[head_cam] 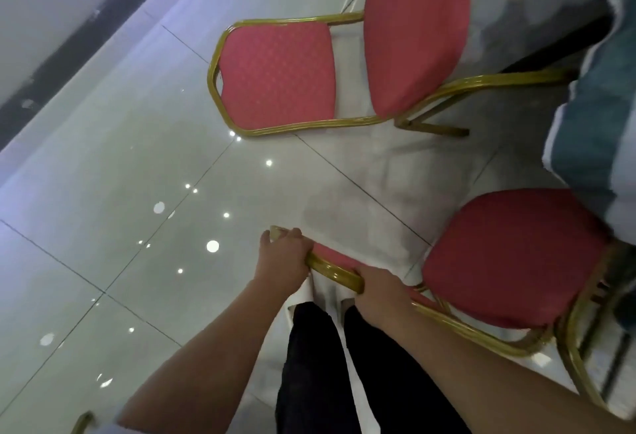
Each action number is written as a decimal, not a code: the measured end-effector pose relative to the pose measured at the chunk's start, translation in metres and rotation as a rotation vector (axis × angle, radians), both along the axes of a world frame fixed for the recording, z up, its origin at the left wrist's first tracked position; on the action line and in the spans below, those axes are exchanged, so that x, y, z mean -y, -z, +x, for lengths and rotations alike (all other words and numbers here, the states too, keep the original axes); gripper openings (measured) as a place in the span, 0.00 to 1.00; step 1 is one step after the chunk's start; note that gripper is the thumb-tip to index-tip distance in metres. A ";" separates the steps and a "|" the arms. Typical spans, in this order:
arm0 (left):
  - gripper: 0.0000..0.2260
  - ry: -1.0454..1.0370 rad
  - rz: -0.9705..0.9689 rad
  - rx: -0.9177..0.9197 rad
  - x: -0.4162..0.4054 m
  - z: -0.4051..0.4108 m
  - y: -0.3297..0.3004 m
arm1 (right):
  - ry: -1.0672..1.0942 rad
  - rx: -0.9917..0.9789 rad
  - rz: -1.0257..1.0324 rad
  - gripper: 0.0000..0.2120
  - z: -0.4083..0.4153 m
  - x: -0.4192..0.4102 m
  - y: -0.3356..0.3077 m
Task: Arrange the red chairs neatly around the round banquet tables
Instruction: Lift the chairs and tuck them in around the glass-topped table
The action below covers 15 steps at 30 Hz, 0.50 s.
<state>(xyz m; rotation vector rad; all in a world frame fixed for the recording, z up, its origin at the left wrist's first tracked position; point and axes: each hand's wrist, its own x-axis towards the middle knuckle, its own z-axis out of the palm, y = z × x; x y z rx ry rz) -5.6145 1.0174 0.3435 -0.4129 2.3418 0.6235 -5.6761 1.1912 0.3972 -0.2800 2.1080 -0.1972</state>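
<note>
**Near chair gripped by its backrest, ready to be set at the table**

Both hands are closed on the gold top rail of the near chair (509, 258): the left hand (284, 258) wraps the rail's outer corner, and the right hand (380, 297) holds it further along, closer to the seat. The chair's red seat points toward the draped surface (592, 144) at the right edge of the view, and its front appears to be just under the hanging cloth. Its neighbour, the second red chair (344, 65), stands further along the same surface on the glossy tiled floor (120, 192), well apart from the held one and turned at a somewhat different angle.

The step in hand looks like the final placing of the near chair, either sliding it in or squaring it up. The next move probably calls for a small push or twist through the backrest so the seat faces the surface squarely, with the legs kept clear of the cloth. After that, the second chair seems likely to need the same alignment and an even gap.
</note>
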 end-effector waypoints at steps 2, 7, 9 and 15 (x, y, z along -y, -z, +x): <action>0.14 0.025 0.054 -0.116 -0.010 0.006 -0.058 | 0.047 -0.005 -0.032 0.17 0.003 -0.020 -0.061; 0.25 -0.146 0.310 -0.309 -0.004 0.011 -0.181 | 0.096 0.000 -0.122 0.24 -0.007 -0.057 -0.188; 0.32 -0.267 0.278 -0.268 0.015 0.010 -0.208 | 0.121 -0.035 -0.155 0.21 -0.012 -0.072 -0.224; 0.24 -0.159 0.259 -0.129 0.039 0.010 -0.255 | 0.307 -0.142 -0.327 0.23 0.001 -0.136 -0.313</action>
